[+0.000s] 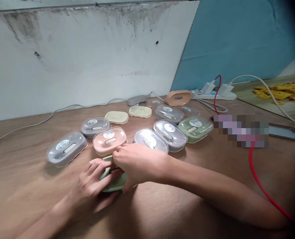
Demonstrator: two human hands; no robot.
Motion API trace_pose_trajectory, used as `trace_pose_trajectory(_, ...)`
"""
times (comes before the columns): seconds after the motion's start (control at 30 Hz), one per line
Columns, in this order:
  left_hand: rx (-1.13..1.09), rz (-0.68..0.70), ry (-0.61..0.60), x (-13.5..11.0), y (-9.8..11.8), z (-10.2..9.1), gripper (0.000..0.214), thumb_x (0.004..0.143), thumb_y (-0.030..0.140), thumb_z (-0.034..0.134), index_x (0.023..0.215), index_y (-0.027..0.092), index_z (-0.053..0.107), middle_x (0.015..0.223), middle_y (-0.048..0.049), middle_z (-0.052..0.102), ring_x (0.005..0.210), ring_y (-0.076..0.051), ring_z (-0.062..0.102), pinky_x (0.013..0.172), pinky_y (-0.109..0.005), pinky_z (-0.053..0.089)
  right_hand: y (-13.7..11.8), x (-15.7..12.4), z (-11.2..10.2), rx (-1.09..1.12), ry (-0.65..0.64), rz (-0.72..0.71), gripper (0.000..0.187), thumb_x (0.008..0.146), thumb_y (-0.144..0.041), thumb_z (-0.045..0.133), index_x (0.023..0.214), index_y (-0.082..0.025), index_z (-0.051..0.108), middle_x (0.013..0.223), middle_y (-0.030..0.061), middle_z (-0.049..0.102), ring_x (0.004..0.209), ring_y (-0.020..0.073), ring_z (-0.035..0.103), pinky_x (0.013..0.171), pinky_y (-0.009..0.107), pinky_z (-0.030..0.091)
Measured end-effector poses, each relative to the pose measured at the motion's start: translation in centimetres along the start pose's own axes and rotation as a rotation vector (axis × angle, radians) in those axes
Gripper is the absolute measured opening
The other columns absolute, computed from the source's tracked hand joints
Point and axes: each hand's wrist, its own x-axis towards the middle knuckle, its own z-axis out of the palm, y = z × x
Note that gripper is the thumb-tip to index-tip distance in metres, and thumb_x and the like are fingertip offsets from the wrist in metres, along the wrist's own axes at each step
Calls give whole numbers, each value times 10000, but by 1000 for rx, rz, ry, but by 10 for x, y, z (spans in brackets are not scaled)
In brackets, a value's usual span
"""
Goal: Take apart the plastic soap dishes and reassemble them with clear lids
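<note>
Both my hands are on a green oval plastic box (118, 184) with a slot in its top, low on the wooden table. My left hand (94, 182) grips its left side, the fingers reaching over the top toward the slot. Over the right and far side bends my right hand (137, 162), with its thumb at the near edge. Part of the box is hidden under my fingers. Just beyond it sit a pink oval box (109, 141) and a grey one (151, 141), both with clear lids and round stickers.
More lidded boxes stand around, among them a grey one (67, 149) and a green one (195, 128). Farther back are cream oval pieces (116, 117) and an orange shell (178, 98) on its side. A power strip (216, 95), cables and a red cord (258, 181) lie right.
</note>
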Motion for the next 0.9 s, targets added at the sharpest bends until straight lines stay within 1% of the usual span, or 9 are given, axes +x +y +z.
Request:
trace_pose_trajectory(0.2,41,-64,32,2,8,2,265,864,257,660,1110,170,702,1148,-152,654,1036,-302,608,876,-424,550,-1,1,-6,8,3,13,340,749,-449,830,793,-133,713,756,62,697,655,189,611,492,281,354)
trace_pose_trajectory(0.37,55,-39,37,-3,10,5,384,851,281,692,1204,136,648,1210,-186,644,1119,-342,599,939,-478,553,-5,5,1,40,-63,84,350,770,-432,832,843,-108,724,750,63,700,587,167,602,512,283,400)
trace_pose_trajectory(0.43,36,-30,33,-4,9,5,448,841,320,717,1232,121,631,1224,-199,636,1139,-354,595,960,-503,554,-6,8,6,-7,-48,95,387,755,-460,845,867,-108,729,809,82,712,672,201,642,556,302,444)
trace_pose_trajectory(0.5,14,-32,25,-4,8,5,469,832,339,731,1240,132,625,1253,-201,625,1188,-368,581,1009,-537,539,-7,9,9,-127,2,89,463,727,-499,862,923,-98,740,958,140,720,862,269,669,669,343,497)
trace_pose_trajectory(0.57,-20,-50,15,-7,5,6,450,842,312,716,1257,165,622,1315,-188,606,1279,-384,543,1078,-575,502,-7,8,7,-202,37,52,535,714,-541,861,978,-90,746,1082,183,695,1025,320,636,771,378,507)
trace_pose_trajectory(0.63,-67,-68,-14,-11,2,6,441,873,259,660,1307,198,607,1417,-171,558,1376,-386,484,1127,-588,474,-3,4,-3,-117,23,15,571,723,-585,837,1023,-107,747,1102,165,684,1015,297,626,755,353,499)
trace_pose_trajectory(0.7,-123,-77,-58,-16,0,6,466,907,229,581,1372,207,575,1523,-163,478,1448,-389,420,1151,-592,460,6,-5,-19,58,5,34,591,738,-634,800,1053,-138,741,1053,113,694,892,235,633,664,307,470)
trace_pose_trajectory(0.77,-171,-97,-97,-21,-1,6,491,934,207,508,1423,207,548,1592,-154,401,1494,-394,361,1168,-600,440,22,-15,-38,192,37,106,605,779,-685,735,1074,-157,734,992,78,706,780,187,621,611,289,437)
trace_pose_trajectory(0.9,-219,-165,-155,-24,0,6,523,977,193,426,1491,239,509,1655,-110,317,1544,-395,273,1189,-615,401,81,-29,-62,222,293,318,532,874,-658,641,1136,-204,730,982,60,720,751,174,627,623,300,432)
